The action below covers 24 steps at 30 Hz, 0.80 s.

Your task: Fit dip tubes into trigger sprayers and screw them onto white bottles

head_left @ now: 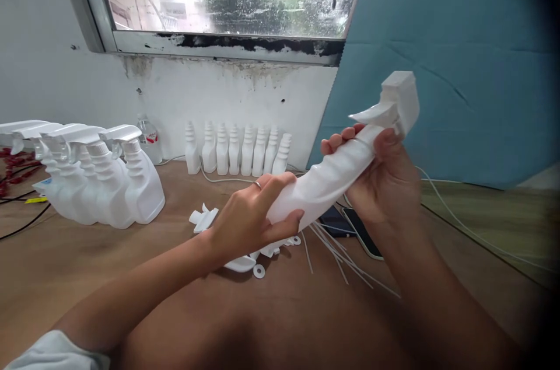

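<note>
In the head view, the white spray bottle [326,180] was held aslant above the counter [177,195], the fingers of the left hand [245,212] grasping its base, those of the right hand [387,183] its neck below the trigger head [408,103]. Loose sprayer parts [205,219] lay near the left hand.

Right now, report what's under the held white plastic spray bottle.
On the brown tabletop: white plastic parts, thin white tubes, a dark flat object, a dark-screened phone. The bottle and left hand hide the rest.
</note>
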Motion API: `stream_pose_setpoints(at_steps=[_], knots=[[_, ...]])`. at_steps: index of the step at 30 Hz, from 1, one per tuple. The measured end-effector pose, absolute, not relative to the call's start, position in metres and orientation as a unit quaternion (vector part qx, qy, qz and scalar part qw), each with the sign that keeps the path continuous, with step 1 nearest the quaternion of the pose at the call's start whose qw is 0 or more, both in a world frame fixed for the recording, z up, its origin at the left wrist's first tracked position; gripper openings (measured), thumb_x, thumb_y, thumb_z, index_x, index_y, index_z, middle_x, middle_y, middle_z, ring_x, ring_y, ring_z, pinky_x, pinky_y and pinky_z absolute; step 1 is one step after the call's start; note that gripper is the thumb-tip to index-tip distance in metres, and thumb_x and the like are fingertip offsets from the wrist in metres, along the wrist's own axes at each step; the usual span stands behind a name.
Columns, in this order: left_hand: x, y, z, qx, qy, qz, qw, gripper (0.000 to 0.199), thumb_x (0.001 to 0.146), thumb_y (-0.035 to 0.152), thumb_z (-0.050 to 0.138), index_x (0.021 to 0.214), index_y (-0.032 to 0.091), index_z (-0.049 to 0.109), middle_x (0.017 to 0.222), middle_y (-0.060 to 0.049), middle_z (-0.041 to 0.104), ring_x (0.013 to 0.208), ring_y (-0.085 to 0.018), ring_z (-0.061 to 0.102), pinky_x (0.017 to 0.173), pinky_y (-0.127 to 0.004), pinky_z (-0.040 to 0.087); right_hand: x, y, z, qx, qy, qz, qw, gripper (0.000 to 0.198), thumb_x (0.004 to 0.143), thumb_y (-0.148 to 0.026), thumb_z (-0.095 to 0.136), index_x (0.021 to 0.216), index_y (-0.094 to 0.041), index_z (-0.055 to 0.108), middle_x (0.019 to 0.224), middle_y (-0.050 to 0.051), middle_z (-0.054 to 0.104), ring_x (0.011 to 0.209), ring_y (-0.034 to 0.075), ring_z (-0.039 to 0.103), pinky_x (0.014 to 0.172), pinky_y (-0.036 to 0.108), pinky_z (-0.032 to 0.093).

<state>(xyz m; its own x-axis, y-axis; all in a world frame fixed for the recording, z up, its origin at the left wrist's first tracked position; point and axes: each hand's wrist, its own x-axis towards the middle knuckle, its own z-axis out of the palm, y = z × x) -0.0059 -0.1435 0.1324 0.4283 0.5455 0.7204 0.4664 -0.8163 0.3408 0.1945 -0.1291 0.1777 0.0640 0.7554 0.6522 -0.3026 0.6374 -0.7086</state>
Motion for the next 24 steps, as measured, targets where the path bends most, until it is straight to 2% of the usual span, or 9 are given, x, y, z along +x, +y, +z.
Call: stream_pose_setpoints(at_steps=[4,6,9,12,18,21,24], knots=[[-0.011,-0.140,0.138,0.827,0.292,0.409,0.253,0.033,0.086,0.039,0.056,0.114,0.023,0.051,0.074,0.002,0.059,0.056,-0.009,0.047,0.052,-0.020,0.042,0.195,-0.129,0.178,-0.241,-0.646,0.324,0.648,0.040,0.092,-0.062,0.035,0.102,-0.033,0.062,0.112,0.003,0.062,0.105,0.023,0.061,0.100,0.047,0.048],[-0.016,-0.139,0.140,0.815,0.281,0.400,0.310,0.032,0.086,0.038,0.057,0.113,0.023,0.052,0.073,0.002,0.059,0.058,-0.010,0.048,0.052,-0.020,0.042,0.194,-0.131,0.179,-0.248,-0.677,0.309,0.621,0.046,0.091,-0.067,0.029,0.111,-0.037,0.058,0.121,0.002,0.058,0.109,0.025,0.059,0.097,0.049,0.048],[-0.020,-0.139,0.142,0.808,0.269,0.408,0.330,0.033,0.084,0.037,0.060,0.112,0.022,0.053,0.075,0.002,0.060,0.060,-0.010,0.050,0.054,-0.020,0.042,0.191,-0.133,0.180,-0.233,-0.690,0.333,0.599,0.050,0.088,-0.072,0.029,0.115,-0.039,0.056,0.130,0.001,0.053,0.115,0.027,0.055,0.099,0.052,0.046],[-0.020,-0.138,0.141,0.805,0.267,0.415,0.329,0.033,0.083,0.036,0.061,0.111,0.022,0.054,0.073,0.002,0.058,0.061,-0.010,0.048,0.056,-0.021,0.042,0.189,-0.133,0.179,-0.233,-0.689,0.355,0.588,0.050,0.087,-0.074,0.031,0.112,-0.039,0.057,0.128,0.001,0.051,0.118,0.027,0.053,0.101,0.053,0.047],[-0.022,-0.134,0.139,0.792,0.246,0.415,0.375,0.035,0.084,0.040,0.059,0.113,0.022,0.053,0.078,0.000,0.060,0.063,-0.011,0.051,0.055,-0.022,0.044,0.189,-0.136,0.180,-0.231,-0.696,0.325,0.597,0.040,0.093,-0.063,0.029,0.110,-0.040,0.056,0.127,0.000,0.053,0.127,0.027,0.045,0.102,0.055,0.045],[-0.024,-0.131,0.138,0.792,0.249,0.419,0.367,0.034,0.085,0.040,0.059,0.113,0.021,0.054,0.078,0.000,0.059,0.065,-0.011,0.051,0.057,-0.021,0.044,0.190,-0.137,0.183,-0.229,-0.674,0.373,0.595,0.039,0.089,-0.065,0.039,0.111,-0.038,0.058,0.123,0.001,0.055,0.121,0.028,0.050,0.099,0.055,0.046],[-0.023,-0.128,0.137,0.793,0.242,0.418,0.372,0.033,0.085,0.039,0.061,0.112,0.021,0.055,0.077,0.001,0.057,0.066,-0.011,0.051,0.057,-0.020,0.044,0.191,-0.135,0.186,-0.222,-0.635,0.426,0.605,0.032,0.082,-0.060,0.059,0.102,-0.035,0.060,0.107,0.002,0.058,0.107,0.024,0.057,0.101,0.050,0.047]])
